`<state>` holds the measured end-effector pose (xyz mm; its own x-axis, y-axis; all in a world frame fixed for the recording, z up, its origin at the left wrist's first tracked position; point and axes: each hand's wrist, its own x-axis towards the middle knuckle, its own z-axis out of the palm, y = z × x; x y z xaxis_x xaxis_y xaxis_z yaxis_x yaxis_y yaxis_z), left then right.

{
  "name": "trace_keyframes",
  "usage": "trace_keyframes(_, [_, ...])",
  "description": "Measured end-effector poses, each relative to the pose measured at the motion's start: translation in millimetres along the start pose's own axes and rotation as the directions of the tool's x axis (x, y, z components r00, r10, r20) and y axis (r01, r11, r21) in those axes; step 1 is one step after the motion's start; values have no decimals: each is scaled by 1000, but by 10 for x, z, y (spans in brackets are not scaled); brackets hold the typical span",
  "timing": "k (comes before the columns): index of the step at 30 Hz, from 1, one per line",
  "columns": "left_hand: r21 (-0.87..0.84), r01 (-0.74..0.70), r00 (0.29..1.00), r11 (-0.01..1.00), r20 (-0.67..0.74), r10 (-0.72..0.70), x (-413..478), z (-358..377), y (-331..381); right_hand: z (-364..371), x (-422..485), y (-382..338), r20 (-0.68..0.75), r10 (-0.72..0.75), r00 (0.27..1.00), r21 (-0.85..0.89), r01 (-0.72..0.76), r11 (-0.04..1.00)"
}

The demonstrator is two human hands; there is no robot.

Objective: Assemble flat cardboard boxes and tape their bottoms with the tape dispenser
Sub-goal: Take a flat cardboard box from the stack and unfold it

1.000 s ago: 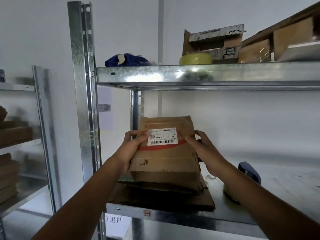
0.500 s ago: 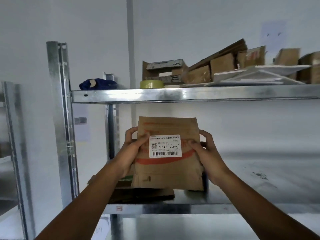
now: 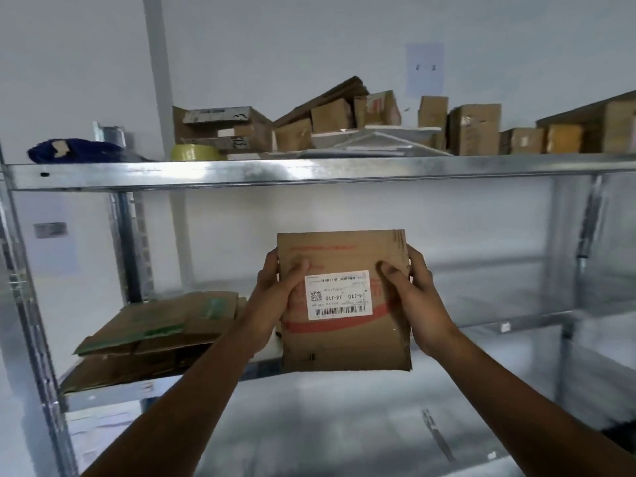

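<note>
A flat cardboard box (image 3: 344,346) is held upright in the air in front of a metal shelf rack, its printed face toward the camera. A white barcode label (image 3: 339,295) sits upside down on it above a red band. The left hand (image 3: 275,304) grips the box's left edge, thumb on the front and fingers curled behind; the right hand (image 3: 420,304) grips the right edge the same way. Left of the box, a stack of flattened cardboard (image 3: 155,325) lies on the lower shelf. The upper shelf (image 3: 309,172) carries a yellow tape roll (image 3: 194,153), a dark blue bundle (image 3: 69,151) and small cartons (image 3: 475,129).
</note>
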<state>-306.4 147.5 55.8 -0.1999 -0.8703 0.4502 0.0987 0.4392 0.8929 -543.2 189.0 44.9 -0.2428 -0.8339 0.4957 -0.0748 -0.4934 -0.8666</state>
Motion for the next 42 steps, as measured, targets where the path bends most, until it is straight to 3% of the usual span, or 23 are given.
trace_keyframes(8, [-16,-65,997,998,39,66,340,414,-157,-327,218,112,-126,-63,990,-15,62,998])
trace_keyframes(23, [-205,-36,995,978,-97,16,1465,527,-729,-293,1146,429,-190,-167,967,-120,146,982])
trace_keyframes(30, [-186,-16,1000,982,5,17,1610,562,-763,-349,1327,441,-184,-154,971,-205,116,972])
trace_keyframes(38, [-150,-20,1000,989,-24,17,1680,501,-817,-355,1457,512,-158,-133,978,-159,108,981])
trace_keyframes(42, [-92,-10,999,996,-52,5,1685,479,-885,-365,1538,606,-119,-102,988,-54,96,994])
